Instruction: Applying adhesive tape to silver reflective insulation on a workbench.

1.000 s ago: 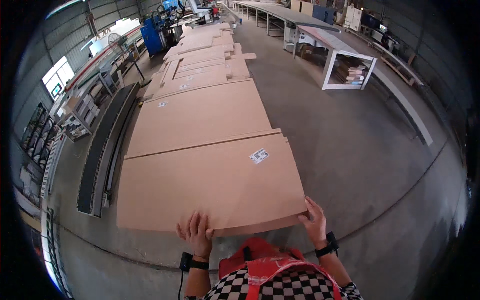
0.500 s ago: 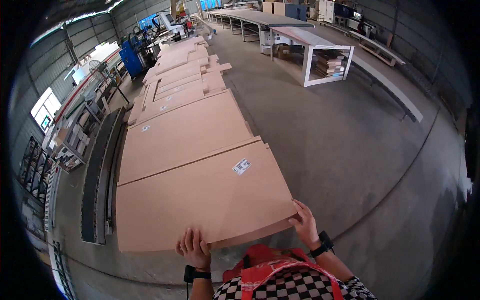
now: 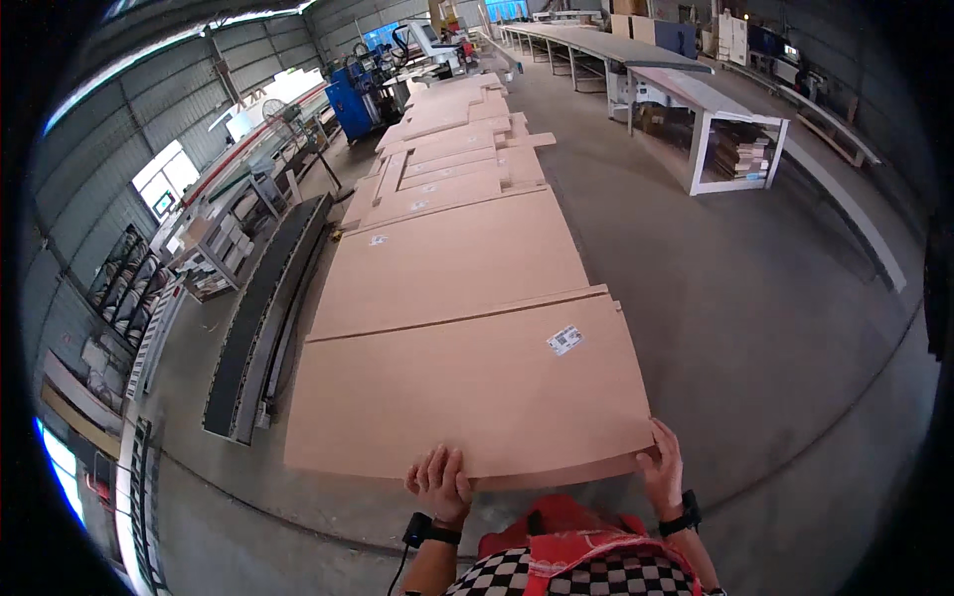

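Note:
A large flat brown panel (image 3: 467,387) with a white printed label (image 3: 563,341) lies right in front of me, at the near end of a long row of similar panels. My left hand (image 3: 441,487) is at its near edge, left of centre, fingers bent over onto the top face. At the near right corner my right hand (image 3: 664,469) grips the edge, fingers along the side. Its underside is hidden. Just beyond, and parted from it by a narrow dark seam, lies a second labelled brown panel (image 3: 452,263).
Left of the row runs a long dark conveyor (image 3: 268,313). More brown panels (image 3: 452,149) stretch away toward blue machinery (image 3: 350,104). On the right stands a white-framed table (image 3: 701,149) with stacked boards beneath, past a strip of grey concrete floor (image 3: 735,318).
The view has swung left, so the panels and both hands appear farther right in the picture. Both hands keep their places on the near panel's edge.

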`<act>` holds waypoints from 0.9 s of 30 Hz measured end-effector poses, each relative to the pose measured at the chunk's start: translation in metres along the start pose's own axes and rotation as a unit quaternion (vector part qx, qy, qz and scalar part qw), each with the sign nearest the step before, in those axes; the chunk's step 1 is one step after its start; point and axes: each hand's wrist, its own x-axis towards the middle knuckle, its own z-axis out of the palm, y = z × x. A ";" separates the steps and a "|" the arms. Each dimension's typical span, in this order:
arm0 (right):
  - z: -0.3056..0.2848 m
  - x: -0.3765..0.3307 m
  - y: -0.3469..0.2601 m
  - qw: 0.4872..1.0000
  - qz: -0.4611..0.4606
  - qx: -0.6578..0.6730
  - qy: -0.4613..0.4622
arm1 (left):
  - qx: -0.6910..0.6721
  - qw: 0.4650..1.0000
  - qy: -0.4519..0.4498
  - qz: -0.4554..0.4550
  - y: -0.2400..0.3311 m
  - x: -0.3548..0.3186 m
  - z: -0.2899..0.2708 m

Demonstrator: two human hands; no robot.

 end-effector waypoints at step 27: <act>0.003 -0.003 0.009 1.000 -0.022 -0.001 0.015 | -0.027 1.000 0.014 -0.006 0.001 0.002 -0.007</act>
